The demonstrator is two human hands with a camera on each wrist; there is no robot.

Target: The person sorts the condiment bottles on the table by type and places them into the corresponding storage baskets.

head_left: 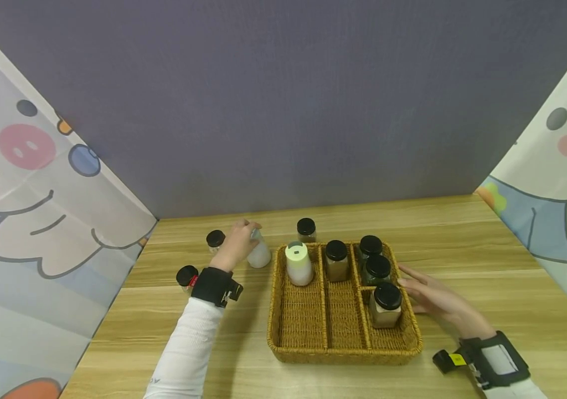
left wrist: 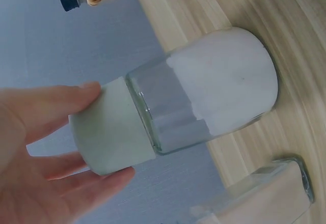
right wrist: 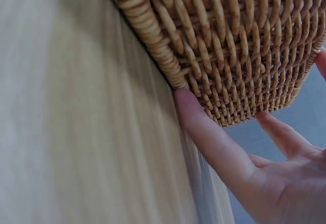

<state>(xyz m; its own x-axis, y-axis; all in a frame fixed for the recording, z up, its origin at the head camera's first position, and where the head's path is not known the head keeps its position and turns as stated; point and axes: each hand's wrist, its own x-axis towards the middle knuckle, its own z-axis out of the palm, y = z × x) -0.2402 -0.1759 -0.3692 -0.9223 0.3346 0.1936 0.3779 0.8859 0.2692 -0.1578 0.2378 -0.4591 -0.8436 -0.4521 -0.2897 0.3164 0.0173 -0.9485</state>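
My left hand (head_left: 236, 244) pinches the pale cap of a glass seasoning jar (left wrist: 204, 91) between thumb and fingers. White powder fills the lower part of this jar, whose base is at the table, left of the wicker basket (head_left: 345, 357). Along the basket's right side, my right hand (head_left: 438, 302) touches the woven wall with extended fingers, the thumb (right wrist: 204, 137) low near the table. Inside the basket's left compartment stands another white-powder jar (head_left: 299, 266) with a yellow-green cap. A black-lidded jar (head_left: 336, 263) occupies the middle compartment.
Black-lidded jars (head_left: 377, 269) (head_left: 385, 307) fill parts of the basket's right compartments. Behind the basket stands a jar (head_left: 306, 228). Two more black-lidded jars (head_left: 215, 239) (head_left: 186, 277) are on the table near my left forearm. A grey panel (head_left: 283, 111) rises behind the table.
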